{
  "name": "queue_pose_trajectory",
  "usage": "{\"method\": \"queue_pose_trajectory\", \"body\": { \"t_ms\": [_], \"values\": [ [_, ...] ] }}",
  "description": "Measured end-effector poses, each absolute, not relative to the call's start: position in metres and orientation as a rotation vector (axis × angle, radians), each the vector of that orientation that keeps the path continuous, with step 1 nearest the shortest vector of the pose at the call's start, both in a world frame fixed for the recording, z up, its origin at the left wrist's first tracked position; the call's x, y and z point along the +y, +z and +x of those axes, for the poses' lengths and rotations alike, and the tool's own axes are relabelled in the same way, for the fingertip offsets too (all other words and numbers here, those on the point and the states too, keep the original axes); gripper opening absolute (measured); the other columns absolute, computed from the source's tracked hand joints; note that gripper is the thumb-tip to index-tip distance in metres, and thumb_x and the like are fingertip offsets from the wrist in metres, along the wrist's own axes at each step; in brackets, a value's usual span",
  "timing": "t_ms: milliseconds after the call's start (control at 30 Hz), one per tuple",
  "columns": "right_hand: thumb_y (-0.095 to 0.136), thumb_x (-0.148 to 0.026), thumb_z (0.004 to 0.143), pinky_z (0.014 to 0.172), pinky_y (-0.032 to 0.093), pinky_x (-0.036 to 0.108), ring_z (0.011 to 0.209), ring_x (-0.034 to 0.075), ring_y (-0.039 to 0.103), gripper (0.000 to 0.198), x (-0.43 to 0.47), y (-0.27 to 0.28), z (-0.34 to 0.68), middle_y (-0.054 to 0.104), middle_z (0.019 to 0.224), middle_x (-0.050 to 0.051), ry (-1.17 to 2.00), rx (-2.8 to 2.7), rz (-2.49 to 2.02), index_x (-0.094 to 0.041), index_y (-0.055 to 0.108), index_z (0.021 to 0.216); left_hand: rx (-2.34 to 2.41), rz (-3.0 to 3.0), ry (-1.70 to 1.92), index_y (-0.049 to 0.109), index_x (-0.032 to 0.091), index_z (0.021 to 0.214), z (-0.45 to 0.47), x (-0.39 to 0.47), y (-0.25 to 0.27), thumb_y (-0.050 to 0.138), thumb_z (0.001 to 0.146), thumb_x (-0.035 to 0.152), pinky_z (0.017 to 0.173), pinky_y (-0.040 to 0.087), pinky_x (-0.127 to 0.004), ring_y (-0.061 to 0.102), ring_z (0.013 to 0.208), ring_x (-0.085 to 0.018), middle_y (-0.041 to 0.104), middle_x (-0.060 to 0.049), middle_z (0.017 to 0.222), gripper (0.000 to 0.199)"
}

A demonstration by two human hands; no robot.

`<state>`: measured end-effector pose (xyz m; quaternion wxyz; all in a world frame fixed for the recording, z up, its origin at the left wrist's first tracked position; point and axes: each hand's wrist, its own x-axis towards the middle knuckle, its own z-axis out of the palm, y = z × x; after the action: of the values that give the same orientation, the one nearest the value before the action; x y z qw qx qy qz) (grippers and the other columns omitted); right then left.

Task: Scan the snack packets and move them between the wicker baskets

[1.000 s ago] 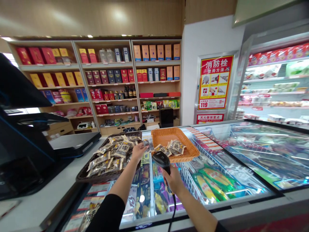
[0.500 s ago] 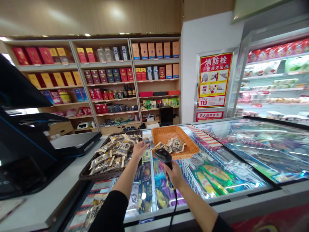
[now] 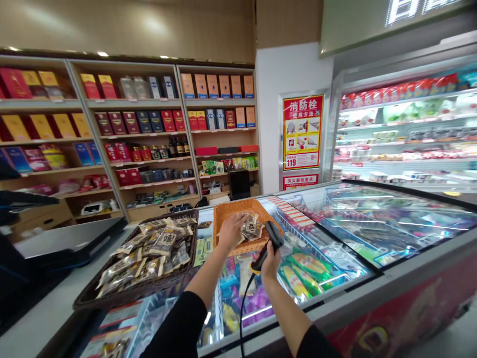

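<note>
My right hand (image 3: pixel 271 262) is wrapped round the handle of a black barcode scanner (image 3: pixel 274 236), whose cable trails down toward me. The scanner's head is at the front right rim of an orange wicker basket (image 3: pixel 222 211). Inside that basket lie a few small snack packets (image 3: pixel 253 226) with dark print. My left hand (image 3: pixel 231 231) reaches over the basket's left part, palm down and fingers stretched out beside the packets; what lies under the palm is hidden. To the left, a dark brown wicker basket (image 3: pixel 87 297) holds a heap of similar packets (image 3: pixel 164 241).
Both baskets rest on a glass-topped chest freezer (image 3: pixel 357 293) with packaged goods under the glass. At the left are a counter and a flat black-framed scale (image 3: pixel 74 238). Shelves of boxes (image 3: pixel 130 122) stand behind, and a lit refrigerated display (image 3: pixel 406 124) at the right.
My left hand has moved right, from between the baskets, where it held a packet, to over the orange basket. The scanner has swung to the basket's right side. My view has turned right.
</note>
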<state>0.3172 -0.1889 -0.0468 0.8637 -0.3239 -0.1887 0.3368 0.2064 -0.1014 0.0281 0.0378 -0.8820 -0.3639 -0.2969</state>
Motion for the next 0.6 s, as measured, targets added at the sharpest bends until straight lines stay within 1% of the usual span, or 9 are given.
{"method": "queue_pose_trajectory", "body": {
  "t_ms": [100, 167, 267, 433, 500, 600],
  "values": [
    [0.061, -0.056, 0.076, 0.031, 0.035, 0.021, 0.032, 0.010, 0.043, 0.038, -0.185, -0.049, 0.321, 0.048, 0.048, -0.008, 0.664, -0.311, -0.734, -0.022, 0.045, 0.073, -1.159, -2.927, -0.454, 0.062, 0.025, 0.125, 0.230, -0.096, 0.015, 0.041, 0.093, 0.039, 0.102, 0.041, -0.040, 0.052, 0.124, -0.027, 0.059, -0.008, 0.131, 0.040],
    [0.060, -0.056, 0.077, 0.032, 0.035, 0.023, 0.032, 0.011, 0.043, 0.037, -0.183, -0.052, 0.322, 0.048, 0.047, -0.008, 0.650, -0.316, -0.767, -0.022, 0.044, 0.071, -1.168, -2.983, -0.347, 0.064, 0.023, 0.122, 0.232, -0.094, 0.010, 0.038, 0.093, 0.045, 0.102, 0.041, -0.041, 0.051, 0.125, -0.029, 0.057, -0.009, 0.134, 0.045],
    [0.059, -0.056, 0.078, 0.033, 0.036, 0.025, 0.032, 0.012, 0.044, 0.037, -0.181, -0.054, 0.322, 0.048, 0.045, -0.007, 0.659, -0.371, -0.801, -0.023, 0.044, 0.070, -1.142, -3.009, -0.482, 0.065, 0.023, 0.119, 0.226, -0.097, 0.010, 0.037, 0.093, 0.045, 0.105, 0.039, -0.040, 0.051, 0.125, -0.027, 0.058, -0.008, 0.132, 0.044],
    [0.059, -0.060, 0.076, 0.033, 0.035, 0.024, 0.032, 0.011, 0.043, 0.041, -0.184, -0.055, 0.317, 0.047, 0.044, -0.008, 0.673, -0.484, -0.819, -0.021, 0.047, 0.072, -1.172, -2.957, -0.940, 0.067, 0.023, 0.115, 0.200, -0.119, 0.020, 0.044, 0.090, 0.035, 0.104, 0.041, -0.035, 0.055, 0.121, -0.022, 0.065, -0.006, 0.124, 0.037],
    [0.061, -0.062, 0.073, 0.033, 0.035, 0.023, 0.032, 0.011, 0.044, 0.043, -0.188, -0.055, 0.312, 0.048, 0.046, -0.008, 0.741, -0.564, -0.792, -0.020, 0.048, 0.076, -1.170, -2.937, -1.064, 0.068, 0.024, 0.114, 0.177, -0.132, 0.030, 0.048, 0.087, 0.032, 0.104, 0.042, -0.036, 0.056, 0.121, -0.023, 0.065, -0.005, 0.123, 0.035],
    [0.063, -0.061, 0.071, 0.033, 0.036, 0.022, 0.033, 0.011, 0.046, 0.044, -0.197, -0.052, 0.299, 0.051, 0.049, -0.007, 0.925, -0.679, -0.723, -0.020, 0.049, 0.081, -1.185, -2.870, -1.137, 0.071, 0.025, 0.109, 0.128, -0.154, 0.050, 0.051, 0.083, 0.029, 0.105, 0.041, -0.037, 0.057, 0.119, -0.023, 0.065, -0.004, 0.123, 0.033]
  ]
}}
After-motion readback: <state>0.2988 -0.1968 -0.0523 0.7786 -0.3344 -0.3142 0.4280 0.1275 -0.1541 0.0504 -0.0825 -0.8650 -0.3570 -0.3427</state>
